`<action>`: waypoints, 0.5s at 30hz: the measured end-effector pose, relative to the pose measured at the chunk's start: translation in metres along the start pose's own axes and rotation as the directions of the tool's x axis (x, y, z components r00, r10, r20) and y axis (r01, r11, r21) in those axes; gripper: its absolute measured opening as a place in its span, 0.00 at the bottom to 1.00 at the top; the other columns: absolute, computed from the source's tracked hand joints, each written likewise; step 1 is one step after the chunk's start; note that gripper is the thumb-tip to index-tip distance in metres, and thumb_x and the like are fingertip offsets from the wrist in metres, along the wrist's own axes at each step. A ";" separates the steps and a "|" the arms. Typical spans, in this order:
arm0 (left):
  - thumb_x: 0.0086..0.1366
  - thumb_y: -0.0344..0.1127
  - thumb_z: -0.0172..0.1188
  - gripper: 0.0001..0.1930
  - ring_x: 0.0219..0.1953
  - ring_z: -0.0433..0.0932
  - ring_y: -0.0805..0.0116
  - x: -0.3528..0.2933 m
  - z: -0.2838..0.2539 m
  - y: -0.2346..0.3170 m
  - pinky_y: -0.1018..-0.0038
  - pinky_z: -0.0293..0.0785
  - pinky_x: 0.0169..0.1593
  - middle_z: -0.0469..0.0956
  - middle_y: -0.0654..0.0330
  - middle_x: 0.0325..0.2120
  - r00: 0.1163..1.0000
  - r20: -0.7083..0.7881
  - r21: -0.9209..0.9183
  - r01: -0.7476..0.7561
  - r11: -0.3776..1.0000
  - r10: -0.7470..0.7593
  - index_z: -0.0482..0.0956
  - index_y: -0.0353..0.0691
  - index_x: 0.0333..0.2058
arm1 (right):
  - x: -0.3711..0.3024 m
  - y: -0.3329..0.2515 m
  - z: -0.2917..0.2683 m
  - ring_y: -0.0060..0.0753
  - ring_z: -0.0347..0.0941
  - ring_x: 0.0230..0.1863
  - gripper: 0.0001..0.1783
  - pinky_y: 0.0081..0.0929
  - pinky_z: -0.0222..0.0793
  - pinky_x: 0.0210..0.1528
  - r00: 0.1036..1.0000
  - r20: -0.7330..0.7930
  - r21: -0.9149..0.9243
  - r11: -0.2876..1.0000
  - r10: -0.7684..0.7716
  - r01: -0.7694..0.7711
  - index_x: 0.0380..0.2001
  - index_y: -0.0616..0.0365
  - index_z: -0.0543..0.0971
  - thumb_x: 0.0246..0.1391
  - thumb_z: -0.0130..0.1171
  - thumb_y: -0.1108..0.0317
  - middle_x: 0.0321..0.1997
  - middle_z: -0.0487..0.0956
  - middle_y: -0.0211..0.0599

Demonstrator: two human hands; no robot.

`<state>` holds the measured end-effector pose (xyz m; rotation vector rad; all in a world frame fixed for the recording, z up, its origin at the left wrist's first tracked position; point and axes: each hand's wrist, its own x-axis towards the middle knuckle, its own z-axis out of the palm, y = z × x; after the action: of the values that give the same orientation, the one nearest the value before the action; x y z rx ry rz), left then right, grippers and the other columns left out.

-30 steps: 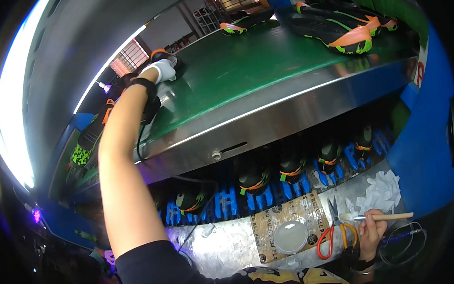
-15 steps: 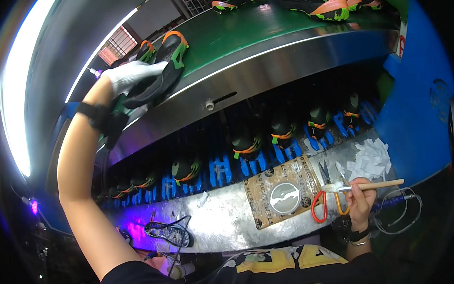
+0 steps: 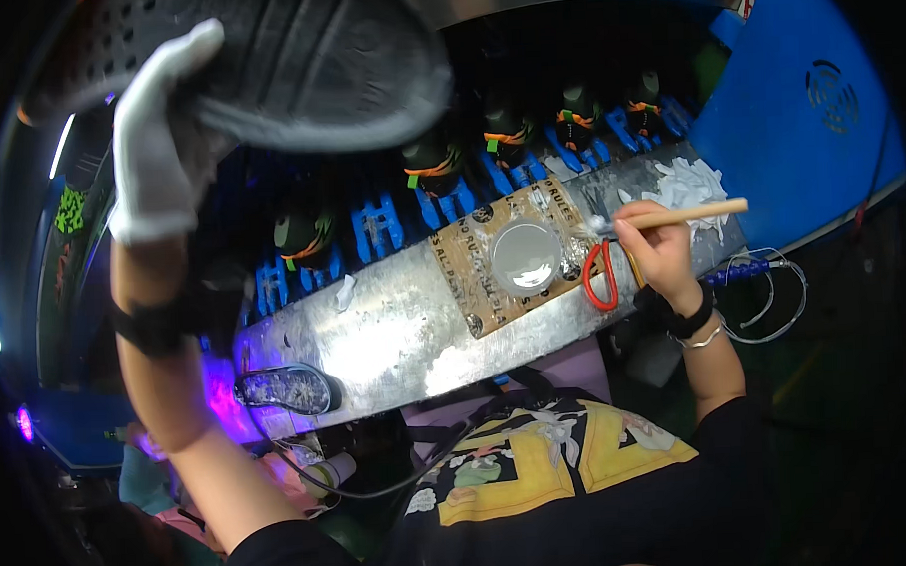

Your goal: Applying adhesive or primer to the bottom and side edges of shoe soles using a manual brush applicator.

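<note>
My left hand [image 3: 154, 159], in a white glove, is raised and closed on the edge of a black shoe sole [image 3: 336, 63]. The sole is large and close at the top left, with ribs and small holes on the side facing me. In my bare right hand [image 3: 661, 251] is a brush [image 3: 690, 215] with a pale wooden handle, its bristle end pointing left. Under it lie scissors with red and orange handles [image 3: 601, 278], partly hidden. A round container of whitish liquid [image 3: 527, 250] stands on a printed brown cardboard piece [image 3: 463, 283] left of the brush.
A metal bench [image 3: 385, 335] runs across the middle. Behind it, black shoe uppers with orange trim [image 3: 434, 164] sit on blue holders [image 3: 376, 226]. Crumpled white paper [image 3: 689, 185] lies at right; a dark sole-shaped piece [image 3: 287, 389] lies at left. Another person [image 3: 146, 483] shows at lower left.
My left hand has lifted the sole off the green belt and brought it close. My view has tipped down toward the bench. The brush remains in my right hand.
</note>
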<state>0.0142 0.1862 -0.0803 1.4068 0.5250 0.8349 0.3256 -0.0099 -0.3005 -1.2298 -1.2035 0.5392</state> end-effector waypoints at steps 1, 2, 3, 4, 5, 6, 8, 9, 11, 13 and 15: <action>0.55 0.35 0.48 0.17 0.40 0.74 0.64 -0.020 -0.018 -0.025 0.70 0.69 0.47 0.74 0.54 0.38 0.940 -0.019 0.384 -0.308 0.870 0.341 0.70 0.31 0.41 | 0.003 0.001 0.007 0.10 0.59 0.19 0.03 0.10 0.54 0.21 0.999 0.043 -0.094 0.995 -0.022 0.026 0.27 0.63 0.74 0.46 0.55 0.74 0.20 0.69 0.23; 0.53 0.34 0.47 0.20 0.42 0.73 0.63 -0.045 -0.033 -0.045 0.69 0.67 0.49 0.73 0.53 0.40 0.781 0.091 0.703 -0.490 0.516 0.618 0.68 0.32 0.45 | 0.003 0.000 0.016 0.10 0.59 0.19 0.03 0.10 0.54 0.21 0.998 0.064 -0.088 0.996 -0.026 0.031 0.27 0.63 0.74 0.46 0.55 0.74 0.20 0.69 0.23; 0.50 0.34 0.48 0.25 0.45 0.70 0.60 -0.058 -0.007 -0.056 0.67 0.65 0.50 0.70 0.51 0.43 0.888 -0.159 0.189 -0.401 0.896 0.431 0.64 0.32 0.48 | 0.004 0.005 0.020 0.09 0.59 0.19 0.04 0.10 0.54 0.20 0.996 0.090 -0.129 0.992 0.002 0.009 0.26 0.63 0.74 0.46 0.55 0.74 0.19 0.69 0.23; 0.47 0.35 0.49 0.30 0.48 0.67 0.58 -0.067 0.025 -0.066 0.65 0.63 0.52 0.66 0.49 0.47 0.966 -0.233 -0.424 -0.202 0.883 0.110 0.59 0.31 0.51 | 0.004 0.011 0.022 0.09 0.60 0.19 0.04 0.10 0.54 0.20 0.993 0.111 -0.167 0.986 0.035 -0.016 0.26 0.63 0.74 0.46 0.55 0.74 0.18 0.70 0.23; 0.45 0.35 0.49 0.31 0.49 0.66 0.54 -0.072 0.028 -0.078 0.62 0.62 0.53 0.65 0.46 0.47 0.987 -0.116 -0.475 -0.154 0.866 0.112 0.59 0.29 0.51 | 0.002 0.015 0.023 0.09 0.60 0.18 0.05 0.10 0.54 0.19 0.993 0.102 -0.207 0.978 0.059 -0.037 0.25 0.64 0.74 0.46 0.55 0.73 0.17 0.70 0.24; 0.44 0.36 0.50 0.32 0.50 0.64 0.51 -0.092 0.027 -0.087 0.58 0.61 0.53 0.64 0.44 0.47 0.990 -0.038 -0.500 -0.134 0.856 0.133 0.58 0.28 0.50 | 0.002 0.013 0.032 0.09 0.60 0.18 0.05 0.10 0.54 0.19 0.990 0.135 -0.193 0.981 0.050 -0.023 0.25 0.64 0.74 0.46 0.55 0.73 0.17 0.70 0.24; 0.42 0.36 0.51 0.36 0.50 0.64 0.50 -0.109 0.038 -0.115 0.58 0.61 0.53 0.63 0.44 0.48 0.997 -0.065 -0.602 -0.073 0.795 0.043 0.55 0.29 0.52 | 0.001 0.014 0.038 0.09 0.60 0.17 0.05 0.11 0.54 0.18 0.984 0.179 -0.248 0.968 0.010 0.035 0.24 0.65 0.74 0.45 0.55 0.73 0.16 0.70 0.25; 0.43 0.37 0.52 0.36 0.50 0.64 0.50 -0.116 0.036 -0.133 0.57 0.62 0.53 0.62 0.43 0.48 1.000 0.000 -0.654 -0.023 0.756 0.031 0.54 0.29 0.52 | 0.000 0.015 0.043 0.10 0.60 0.17 0.05 0.12 0.55 0.18 0.985 0.170 -0.248 0.967 -0.011 0.054 0.23 0.65 0.74 0.45 0.56 0.73 0.16 0.70 0.26; 0.46 0.39 0.53 0.35 0.50 0.65 0.49 -0.127 0.035 -0.166 0.55 0.63 0.52 0.63 0.43 0.48 0.996 0.089 -0.772 0.089 0.629 -0.031 0.55 0.29 0.52 | -0.002 0.018 0.046 0.10 0.60 0.17 0.05 0.12 0.55 0.18 0.984 0.177 -0.284 0.957 -0.006 0.056 0.24 0.65 0.74 0.45 0.55 0.73 0.16 0.70 0.26; 0.50 0.45 0.53 0.32 0.45 0.69 0.50 -0.132 0.036 -0.192 0.54 0.66 0.48 0.66 0.43 0.46 0.980 0.176 -0.873 0.197 0.447 -0.088 0.60 0.29 0.50 | -0.002 0.020 0.045 0.11 0.61 0.17 0.05 0.12 0.55 0.18 0.985 0.174 -0.334 0.942 0.020 0.040 0.24 0.65 0.75 0.44 0.56 0.73 0.17 0.71 0.27; 0.55 0.43 0.50 0.29 0.44 0.70 0.53 -0.143 0.033 -0.214 0.60 0.70 0.46 0.65 0.44 0.47 0.973 0.128 -0.913 0.190 0.360 -0.190 0.59 0.31 0.52 | -0.003 0.019 0.049 0.10 0.61 0.17 0.05 0.12 0.56 0.18 0.982 0.187 -0.340 0.939 0.021 0.045 0.24 0.65 0.75 0.45 0.56 0.73 0.17 0.71 0.27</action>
<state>-0.0080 0.0634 -0.3082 0.2523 0.1201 0.7311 0.2857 0.0140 -0.3250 -1.4893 -1.5110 0.4558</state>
